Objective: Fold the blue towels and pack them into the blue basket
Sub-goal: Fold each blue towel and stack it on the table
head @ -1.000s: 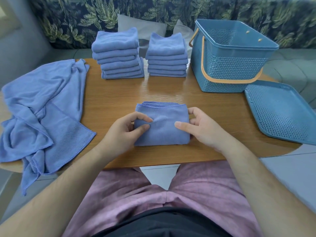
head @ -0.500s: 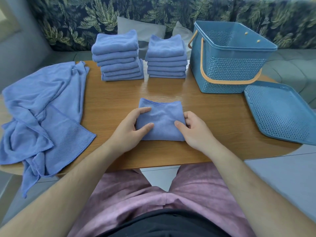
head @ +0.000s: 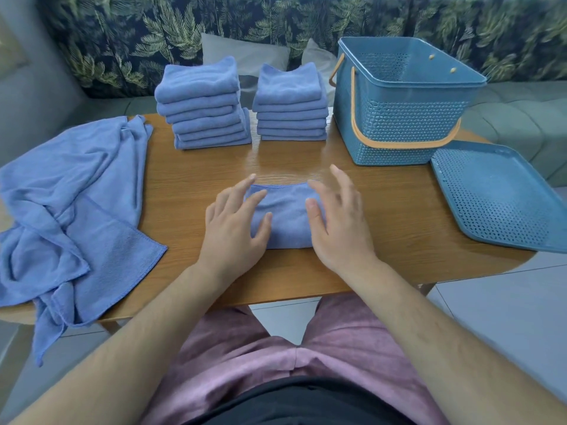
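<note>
While both hands lie spread, gripping nothing: towel, folded, sits between left hand and right hand, partly beneath both, long axis roughly hand to hand. Basket ahead-right of right hand, the nearer one.

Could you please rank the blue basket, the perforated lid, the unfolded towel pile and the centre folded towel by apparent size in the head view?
1. unfolded towel pile, though nearer the camera.
2. blue basket.
3. perforated lid, lying flat, cut by the frame edge.
4. folded towel, partly covered.
</note>
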{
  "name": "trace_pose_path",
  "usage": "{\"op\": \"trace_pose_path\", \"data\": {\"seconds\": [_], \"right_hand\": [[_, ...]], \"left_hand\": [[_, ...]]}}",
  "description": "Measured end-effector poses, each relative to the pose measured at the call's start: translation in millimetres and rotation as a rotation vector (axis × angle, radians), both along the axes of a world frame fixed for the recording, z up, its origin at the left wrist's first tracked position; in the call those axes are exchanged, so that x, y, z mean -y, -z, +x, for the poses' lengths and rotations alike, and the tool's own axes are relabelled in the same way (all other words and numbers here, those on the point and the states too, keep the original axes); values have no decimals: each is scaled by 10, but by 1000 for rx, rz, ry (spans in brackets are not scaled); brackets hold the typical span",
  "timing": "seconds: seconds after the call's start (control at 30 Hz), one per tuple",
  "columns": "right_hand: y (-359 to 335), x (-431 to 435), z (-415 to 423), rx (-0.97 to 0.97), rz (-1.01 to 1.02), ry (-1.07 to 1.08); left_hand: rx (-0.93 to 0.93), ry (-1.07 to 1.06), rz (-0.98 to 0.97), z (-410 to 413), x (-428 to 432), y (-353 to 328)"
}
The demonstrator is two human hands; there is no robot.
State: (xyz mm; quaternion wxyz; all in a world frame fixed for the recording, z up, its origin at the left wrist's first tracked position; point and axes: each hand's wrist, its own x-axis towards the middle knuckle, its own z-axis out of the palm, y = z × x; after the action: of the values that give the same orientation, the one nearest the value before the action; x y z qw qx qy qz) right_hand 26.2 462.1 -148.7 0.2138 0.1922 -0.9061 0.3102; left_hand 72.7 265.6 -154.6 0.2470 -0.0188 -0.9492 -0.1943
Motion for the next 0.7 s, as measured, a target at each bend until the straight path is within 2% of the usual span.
{"op": "trace_pose_path", "data": {"seconds": [0.07,0.2,0.3,0.4,0.53,0.7], "right_hand": [[1,60,37,-71,184,-94],[142,105,69,196,393,-158],[152,58,29,388,338,-81],[99,47,71,478,339,23],[106,52,122,416,359,30],[84,84,107,404,175,-17]], "left_hand": [[42,119,-78,-15,-58,-4],[287,195,-83,-39,-24,136],[346,114,-58,-58,28,153],[392,-56,-71,-6,-3,156],[389,-125,-81,54,-33,137],[350,-52,6,48,2,73]]}}
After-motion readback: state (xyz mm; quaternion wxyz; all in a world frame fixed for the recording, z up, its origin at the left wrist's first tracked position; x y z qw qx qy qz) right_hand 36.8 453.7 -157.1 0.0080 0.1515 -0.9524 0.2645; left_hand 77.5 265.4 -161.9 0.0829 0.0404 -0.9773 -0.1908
